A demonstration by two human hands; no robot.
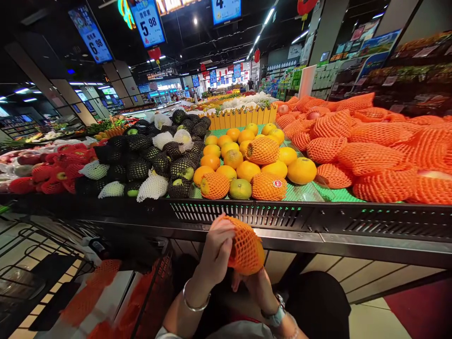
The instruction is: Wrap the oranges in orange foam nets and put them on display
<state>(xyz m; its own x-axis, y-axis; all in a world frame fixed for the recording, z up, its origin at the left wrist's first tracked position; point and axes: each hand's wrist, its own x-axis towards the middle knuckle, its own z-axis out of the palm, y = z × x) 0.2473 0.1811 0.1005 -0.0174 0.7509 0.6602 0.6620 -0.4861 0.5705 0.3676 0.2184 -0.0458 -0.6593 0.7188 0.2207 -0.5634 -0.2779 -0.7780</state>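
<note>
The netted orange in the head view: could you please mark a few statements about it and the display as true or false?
1. The left hand and the right hand both hold the netted orange. True.
2. The netted orange rests on the display counter. False: it is held in front of the counter's edge, lower than the fruit laid out there.
3. Some bare oranges lie on the display counter. True.
4. The dark fruits to the left of the bare oranges wear blue nets. False: their nets are black or white.
</note>
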